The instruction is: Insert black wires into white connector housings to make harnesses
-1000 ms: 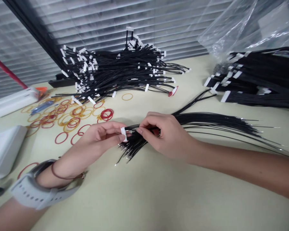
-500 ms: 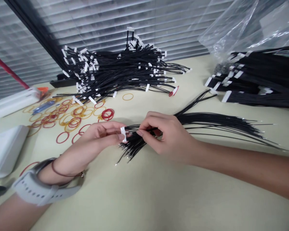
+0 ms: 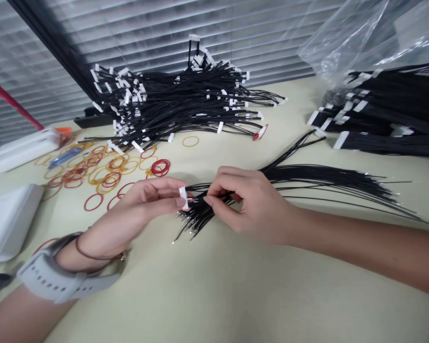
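With tight pinches — left hand (image 3: 143,205) on white plug (image 3: 183,197), right hand (image 3: 252,200) on black wire (image 3: 200,198) — before desk's far edge (image 3: 300,85).

The head view looks forward-down across the tabletop (image 3: 214,295).

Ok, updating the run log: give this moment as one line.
left hand: holds white connector | right hand: pinches black wire | cable pile: beyond hands
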Available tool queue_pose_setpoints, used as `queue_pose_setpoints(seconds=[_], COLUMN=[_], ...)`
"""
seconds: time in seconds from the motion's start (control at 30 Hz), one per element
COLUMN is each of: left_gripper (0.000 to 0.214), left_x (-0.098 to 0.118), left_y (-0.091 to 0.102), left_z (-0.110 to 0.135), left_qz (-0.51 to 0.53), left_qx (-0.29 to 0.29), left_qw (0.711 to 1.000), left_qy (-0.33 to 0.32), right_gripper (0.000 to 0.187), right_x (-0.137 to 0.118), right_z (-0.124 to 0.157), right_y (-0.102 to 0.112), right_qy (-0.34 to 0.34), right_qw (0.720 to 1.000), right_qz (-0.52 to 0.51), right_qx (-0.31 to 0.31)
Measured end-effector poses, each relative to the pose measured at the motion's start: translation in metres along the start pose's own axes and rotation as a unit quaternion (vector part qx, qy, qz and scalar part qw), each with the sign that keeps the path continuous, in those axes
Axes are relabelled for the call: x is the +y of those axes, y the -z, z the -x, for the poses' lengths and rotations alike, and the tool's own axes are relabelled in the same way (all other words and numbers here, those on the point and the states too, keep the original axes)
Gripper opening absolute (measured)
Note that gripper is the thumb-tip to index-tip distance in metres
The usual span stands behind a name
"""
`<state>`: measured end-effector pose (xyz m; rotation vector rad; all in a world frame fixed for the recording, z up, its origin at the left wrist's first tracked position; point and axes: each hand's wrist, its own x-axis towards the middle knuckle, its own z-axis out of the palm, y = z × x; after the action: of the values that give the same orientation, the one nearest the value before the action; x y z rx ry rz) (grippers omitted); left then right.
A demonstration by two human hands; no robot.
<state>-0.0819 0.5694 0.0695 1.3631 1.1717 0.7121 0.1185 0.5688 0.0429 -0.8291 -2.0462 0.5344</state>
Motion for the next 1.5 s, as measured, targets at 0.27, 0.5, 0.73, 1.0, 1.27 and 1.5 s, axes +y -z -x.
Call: queue_pose_setpoints(seconds=[0.27, 0.5, 0.73, 1.0, 1.27, 1.5], left_gripper=[0.013, 0.015, 0.015, 0.014, 0.013, 0.012], left_x=[-0.001, -0.002, 0.001, 0.004, 0.008, 0.008], left_y=[-0.002, -0.001, -0.005, -0.007, -0.011, -0.011], left_z=[0.000, -0.001, 0.001, 0.002, 0.003, 0.003], left_qz=[-0.004, -0.002, -0.004, -0.017, -0.044, -0.062], left_qx=[0.001, 0.001, 0.003, 0.010, 0.033, 0.037], left_qw=[1.000, 1.000, 1.000, 1.000, 0.998, 0.997], left_qy=[0.001, -0.016, -0.011, -0.006, 0.008, -0.001], right_gripper=[0.007, 0.007, 0.009, 0.010, 0.013, 0.014], right_x=[0.001, 0.000, 0.000, 0.000, 0.001, 0.001], right_z=[0.000, -0.002, -0.001, -0.002, -0.001, -0.002], right_y=[-0.001, 0.000, -0.001, -0.002, -0.001, -0.001], right_qy=[0.000, -0.036, -0.033, -0.047, -0.042, -0.042], right_qw=[1.000, 0.998, 0.998, 0.997, 0.997, 0.997], right_qz=[0.004, -0.030, -0.021, 0.001, 0.013, 0.020], right_qx=[-0.017, -0.032, -0.040, -0.054, -0.068, -0.067])
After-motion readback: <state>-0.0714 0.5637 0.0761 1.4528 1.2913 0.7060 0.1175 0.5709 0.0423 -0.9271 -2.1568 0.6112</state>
